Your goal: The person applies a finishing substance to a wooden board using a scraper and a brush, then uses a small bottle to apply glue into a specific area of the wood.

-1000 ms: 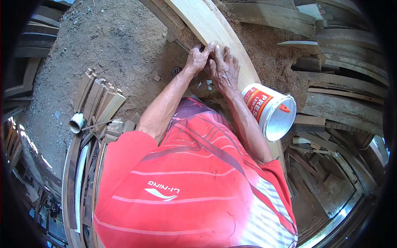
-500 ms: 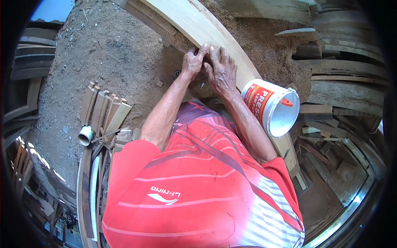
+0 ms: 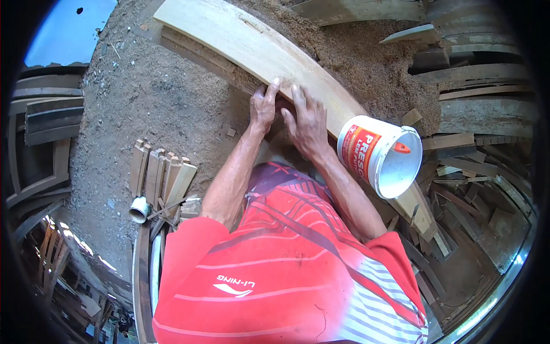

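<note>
A long, pale wooden board (image 3: 229,34) runs from the upper left down toward the right, over darker timber. My left hand (image 3: 263,109) is at its near edge, thumb on top and the other fingers curled against the side. Beside it, my right hand (image 3: 309,126) rests with fingers stretched out over the board and thumb spread away; its fingertips are slightly blurred. A white plastic bucket (image 3: 358,146) with a red label is on the board, right of my right forearm. An orange-red object (image 3: 402,148) shows at its mouth.
Sawdust (image 3: 366,69) covers the ground beyond the board. Stacked planks (image 3: 487,114) lie at the right, and offcuts (image 3: 458,212) below them. At the left are a bundle of short wood pieces (image 3: 160,172), a white pipe end (image 3: 138,210) and wooden frames (image 3: 40,166).
The view has shifted, so the board's far end now shows and most things appear lower. Both hands stay at the board's near edge; my right fingers have moved slightly.
</note>
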Demonstrator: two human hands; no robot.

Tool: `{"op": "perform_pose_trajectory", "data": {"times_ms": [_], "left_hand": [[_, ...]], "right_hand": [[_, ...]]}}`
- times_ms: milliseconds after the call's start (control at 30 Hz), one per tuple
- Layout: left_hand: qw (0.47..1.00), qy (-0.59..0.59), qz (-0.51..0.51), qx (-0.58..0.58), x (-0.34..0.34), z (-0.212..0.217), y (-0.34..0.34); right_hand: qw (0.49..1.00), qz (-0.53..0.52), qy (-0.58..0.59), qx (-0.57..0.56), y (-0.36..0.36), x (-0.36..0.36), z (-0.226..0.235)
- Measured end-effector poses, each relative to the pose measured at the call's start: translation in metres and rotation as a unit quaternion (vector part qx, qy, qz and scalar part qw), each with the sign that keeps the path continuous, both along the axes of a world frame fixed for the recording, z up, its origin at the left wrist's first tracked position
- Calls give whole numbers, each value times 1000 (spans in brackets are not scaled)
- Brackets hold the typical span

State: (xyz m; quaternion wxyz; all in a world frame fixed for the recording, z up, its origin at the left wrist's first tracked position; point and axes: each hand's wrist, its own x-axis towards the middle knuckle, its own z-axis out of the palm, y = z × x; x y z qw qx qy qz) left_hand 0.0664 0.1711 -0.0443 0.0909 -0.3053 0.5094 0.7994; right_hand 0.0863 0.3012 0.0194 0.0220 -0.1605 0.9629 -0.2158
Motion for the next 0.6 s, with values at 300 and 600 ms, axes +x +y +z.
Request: {"op": "perform_pose_trajectory", "data": {"times_ms": [300, 600], "left_hand": [[1000, -23, 0, -20, 3, -5, 3], [999, -5, -1, -52, 5, -17, 10]], "right_hand": [[981, 23, -151, -120, 48, 91, -20], [899, -154, -404, -77, 106, 157, -57]]}}
